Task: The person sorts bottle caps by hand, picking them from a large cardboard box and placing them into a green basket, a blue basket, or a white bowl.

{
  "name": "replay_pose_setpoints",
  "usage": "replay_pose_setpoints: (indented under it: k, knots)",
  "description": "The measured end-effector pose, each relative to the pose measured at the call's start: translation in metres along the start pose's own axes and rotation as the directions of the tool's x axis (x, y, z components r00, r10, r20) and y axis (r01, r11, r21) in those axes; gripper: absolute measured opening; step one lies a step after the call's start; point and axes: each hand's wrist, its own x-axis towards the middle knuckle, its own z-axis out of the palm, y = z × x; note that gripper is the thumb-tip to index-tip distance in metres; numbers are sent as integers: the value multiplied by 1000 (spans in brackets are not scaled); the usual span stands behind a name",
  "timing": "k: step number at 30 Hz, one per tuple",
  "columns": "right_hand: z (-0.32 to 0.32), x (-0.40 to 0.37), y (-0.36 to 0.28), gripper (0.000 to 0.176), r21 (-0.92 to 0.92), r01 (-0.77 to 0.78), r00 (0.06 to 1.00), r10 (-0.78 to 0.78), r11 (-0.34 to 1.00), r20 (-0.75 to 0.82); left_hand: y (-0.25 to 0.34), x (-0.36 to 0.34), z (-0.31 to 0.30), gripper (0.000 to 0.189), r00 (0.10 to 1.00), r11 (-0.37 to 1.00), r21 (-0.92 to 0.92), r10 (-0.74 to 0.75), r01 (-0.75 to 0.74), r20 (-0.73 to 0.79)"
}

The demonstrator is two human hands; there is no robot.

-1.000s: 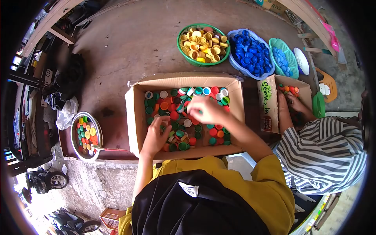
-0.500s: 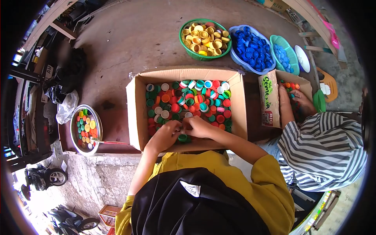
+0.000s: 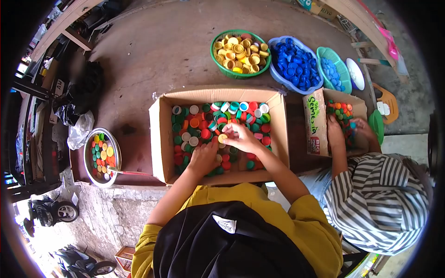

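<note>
Inside a cardboard box (image 3: 160,139) lie many loose plastic bottle caps (image 3: 204,123), mostly red, green, white and orange. Over the middle of the pile, my right hand (image 3: 243,139) pinches a yellow bottle cap (image 3: 222,138) between thumb and fingers. My left hand (image 3: 203,158) is closed and low among the caps, just left of it. A pale yellowish cap (image 3: 218,158) shows beside the left fingers; their tips are hidden, so I cannot tell what they hold. Brown box bottom shows near the front.
Behind the box stand a green basket of yellow caps (image 3: 218,62), a blue basket of dark blue caps (image 3: 280,83) and a teal basket of light blue caps (image 3: 345,76). A metal tray (image 3: 117,155) sits left. At right, a person in stripes (image 3: 380,199) works in a smaller box (image 3: 313,123).
My right hand has lifted up and away from my left, and a yellow cap now shows at its fingers. My left hand has shifted slightly down. The neighbouring person's right hand has moved outward.
</note>
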Motion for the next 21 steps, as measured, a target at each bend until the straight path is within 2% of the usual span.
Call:
replay_pose_setpoints:
  k: [3, 4, 5, 6, 7, 8, 9, 10, 11, 13, 15, 16, 18, 19, 20, 21]
  knots:
    - [-27, 11, -18, 27, 221, -80, 997, 81, 972, 7, 0, 3, 10, 40, 997, 992, 111, 67, -62, -45]
    - [-40, 19, -33, 25, 156, -80, 994, 90, 984, -58, 0, 3, 10, 36, 995, 988, 132, 88, -80, -57]
    - [-55, 32, -33, 23, 172, -84, 988, 104, 982, -112, -1, 2, 11, 32, 992, 983, 153, 109, -98, -63]
    - [-68, 46, -30, 24, 158, 26, 973, 11, 987, -229, -6, 6, 18, 25, 990, 987, 129, 111, -100, -82]
    - [-82, 61, -36, 23, 218, 177, 950, -109, 960, -293, -9, 7, 21, 22, 985, 986, 113, 135, -122, -108]
    - [-101, 75, -44, 25, 47, 138, 925, -112, 989, -363, -12, 7, 23, 20, 978, 985, 97, 158, -145, -136]
    - [-114, 88, -56, 26, -7, 112, 899, -104, 994, -425, -13, 7, 23, 18, 970, 982, 81, 180, -168, -164]
    - [-130, 105, -56, 25, -67, 154, 858, -167, 986, -486, -12, 6, 21, 17, 968, 985, 40, 173, -169, -183]
    - [-144, 119, -59, 27, -107, 140, 836, -175, 984, -519, -8, 5, 15, 15, 965, 986, -2, 165, -169, -202]
    - [-165, 143, -63, 31, -327, 61, 809, -239, 943, -538, -7, 6, 2, 14, 963, 975, -137, 142, -176, -229]
    - [-170, 155, -66, 33, -481, 76, 795, -344, 874, -499, -7, 7, -9, 12, 965, 928, -322, 111, -186, -237]
    - [-170, 158, -69, 35, -552, 81, 790, -392, 830, -473, -8, 9, -12, 13, 950, 895, -394, 87, -207, -301]
    - [-160, 150, -78, 34, -716, 110, 729, -545, 690, -414, -10, 14, -17, 13, 910, 809, -527, 21, -259, -414]
    - [-149, 142, -81, 34, -786, 114, 696, -614, 608, -373, -9, 14, -24, 14, 901, 799, -553, -34, -236, -433]
    - [-131, 136, -74, 36, -703, 243, 680, -634, 668, -368, -6, 13, -34, 15, 888, 786, -580, -89, -214, -450]
    - [-101, 119, -78, 37, -468, 194, 817, -406, 862, -410, -5, 14, -38, 16, 873, 771, -606, -145, -196, -466]
